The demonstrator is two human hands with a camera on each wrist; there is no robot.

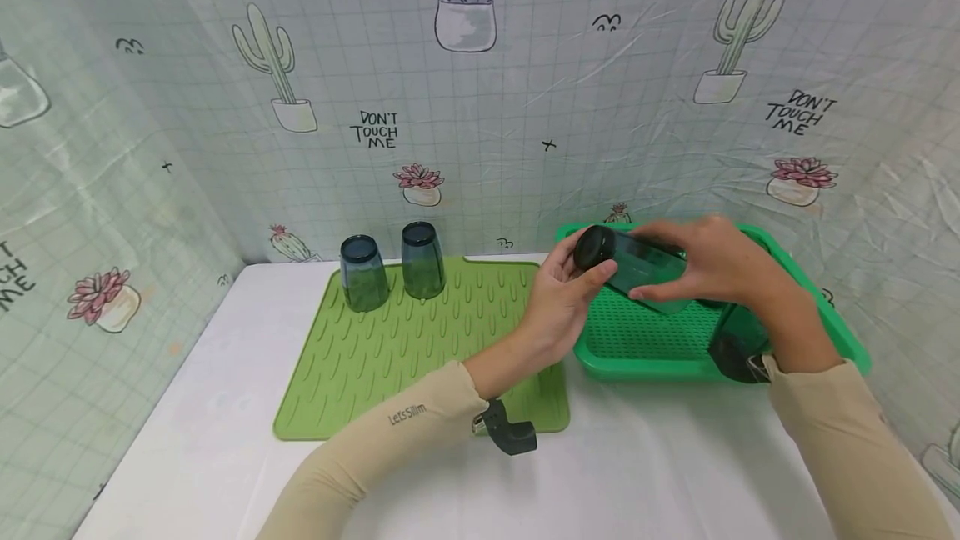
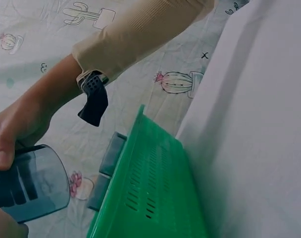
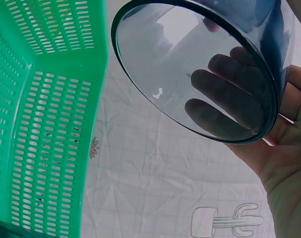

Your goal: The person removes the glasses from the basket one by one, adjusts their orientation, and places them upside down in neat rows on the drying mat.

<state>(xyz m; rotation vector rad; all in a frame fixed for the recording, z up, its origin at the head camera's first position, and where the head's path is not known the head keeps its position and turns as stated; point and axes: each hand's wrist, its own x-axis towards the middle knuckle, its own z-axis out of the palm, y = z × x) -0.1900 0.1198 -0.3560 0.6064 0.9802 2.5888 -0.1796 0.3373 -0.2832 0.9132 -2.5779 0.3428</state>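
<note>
A bluish-green tinted drinking glass (image 1: 648, 267) is held on its side, its thick base to the left and its open rim to the right. My left hand (image 1: 558, 298) grips it at the base, with the thumb on the near side. Toward the rim, my right hand (image 1: 708, 261) holds the same glass between thumb and fingers. Both hands are above the green perforated basket (image 1: 637, 369). In the right wrist view, the held glass's rim (image 3: 190, 134) faces the camera, and fingers show through its wall.
Two similar glasses, one (image 1: 364, 273) left of the other (image 1: 423, 261), stand upside down on the light green ridged mat (image 1: 420, 382). Another glass (image 1: 744, 325) in the basket is partly hidden by the right forearm. A printed cloth backdrop (image 1: 510, 90) hangs behind.
</note>
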